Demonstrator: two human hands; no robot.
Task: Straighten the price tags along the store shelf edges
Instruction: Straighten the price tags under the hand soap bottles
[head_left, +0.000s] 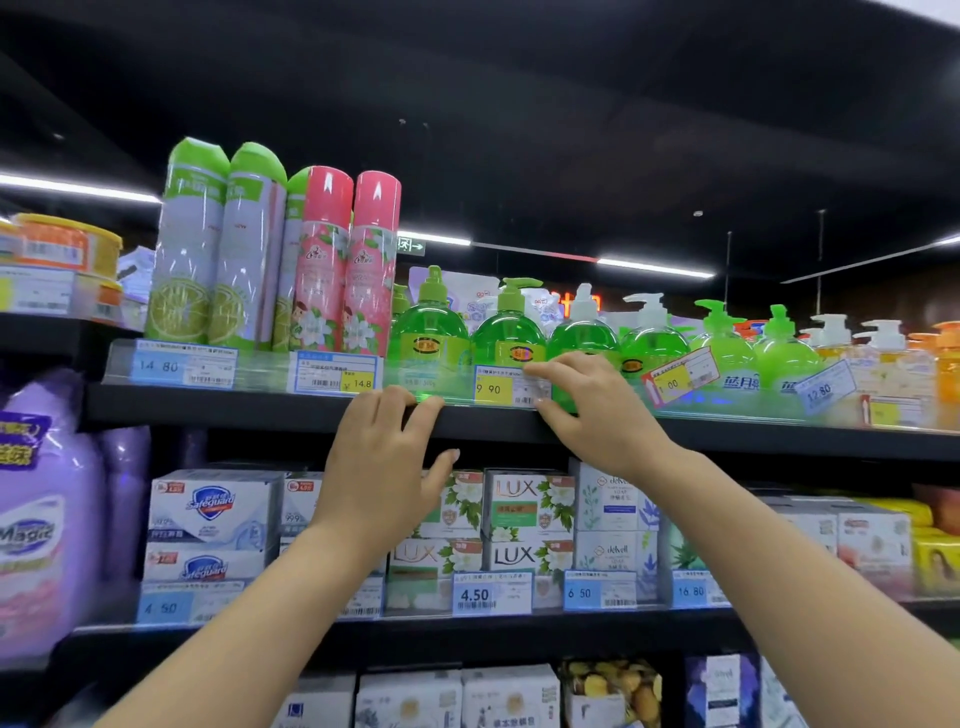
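A white and yellow 9.90 price tag (500, 386) sits level in the clear strip on the top shelf edge (260, 410). My right hand (597, 410) pinches the tag's right end between thumb and fingers. My left hand (384, 457) rests with its fingertips on the black shelf edge just left of the tag, fingers apart. Further right, a 1.00 tag (680, 376) and a 12.80 tag (823, 389) hang tilted. The 14.80 tag (184, 366) and the 14.8 tag (337, 375) at the left look level.
Green soap pump bottles (431, 332) and tall spray cans (218, 249) stand right behind the strip. The lower shelf holds soap boxes (524, 509) with level tags such as 4.50 (491, 595) and 6.50 (600, 592). Purple detergent bags (47, 509) fill the left.
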